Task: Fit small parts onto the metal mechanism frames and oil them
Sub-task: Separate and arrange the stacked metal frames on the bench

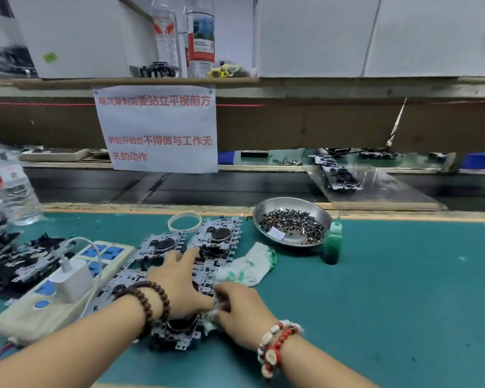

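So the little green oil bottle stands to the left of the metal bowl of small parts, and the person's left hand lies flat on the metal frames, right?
Not quite. The head view shows the green oil bottle standing at the right of the metal bowl of small parts, against its rim. The rest holds: the left hand lies flat on the metal frames.

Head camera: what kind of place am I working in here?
Likely a factory assembly bench: rows of perforated metal mechanism frames on a green mat, a round steel dish of small dark parts, and a green oil bottle.

Oil bottle (pixel 332 243) right of parts bowl (pixel 317 204)
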The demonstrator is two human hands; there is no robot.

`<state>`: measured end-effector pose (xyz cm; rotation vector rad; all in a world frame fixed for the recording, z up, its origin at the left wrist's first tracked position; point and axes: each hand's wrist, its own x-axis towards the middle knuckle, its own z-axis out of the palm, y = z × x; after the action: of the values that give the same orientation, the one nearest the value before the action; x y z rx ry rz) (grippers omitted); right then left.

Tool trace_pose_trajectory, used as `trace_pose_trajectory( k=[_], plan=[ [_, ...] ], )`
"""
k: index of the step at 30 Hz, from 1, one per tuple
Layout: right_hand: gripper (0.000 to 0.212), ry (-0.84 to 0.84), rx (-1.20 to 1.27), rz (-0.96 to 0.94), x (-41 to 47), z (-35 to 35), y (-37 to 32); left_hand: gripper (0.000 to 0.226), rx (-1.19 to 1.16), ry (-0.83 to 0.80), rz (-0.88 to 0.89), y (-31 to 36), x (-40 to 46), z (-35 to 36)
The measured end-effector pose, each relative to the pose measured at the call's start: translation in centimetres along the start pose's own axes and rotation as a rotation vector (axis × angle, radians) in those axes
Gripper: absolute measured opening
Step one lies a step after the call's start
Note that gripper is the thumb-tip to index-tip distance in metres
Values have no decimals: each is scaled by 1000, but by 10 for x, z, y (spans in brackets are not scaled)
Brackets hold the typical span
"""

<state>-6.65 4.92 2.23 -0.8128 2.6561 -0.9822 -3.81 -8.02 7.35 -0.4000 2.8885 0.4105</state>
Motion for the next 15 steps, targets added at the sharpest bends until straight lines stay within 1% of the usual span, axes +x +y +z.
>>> trace_pose_trajectory(
  k=[3, 8, 11, 13, 15],
  plan=[
    [34, 3, 62, 49, 11, 6, -4, 100, -104, 48, -13, -12, 2, -6],
    [25, 73, 84, 83, 12, 0, 12, 85, -416, 144, -34, -21, 3, -18],
    [23, 97, 34, 77, 18, -8, 18, 82, -451, 129, 16, -14, -12, -22],
    [27, 45, 35, 71, 21, -13, 21, 83, -464, 111, 64, -6, -26, -27],
    [27, 9, 100, 90, 21, -20, 25, 85, -458, 141, 117, 5, -40, -31]
  ],
)
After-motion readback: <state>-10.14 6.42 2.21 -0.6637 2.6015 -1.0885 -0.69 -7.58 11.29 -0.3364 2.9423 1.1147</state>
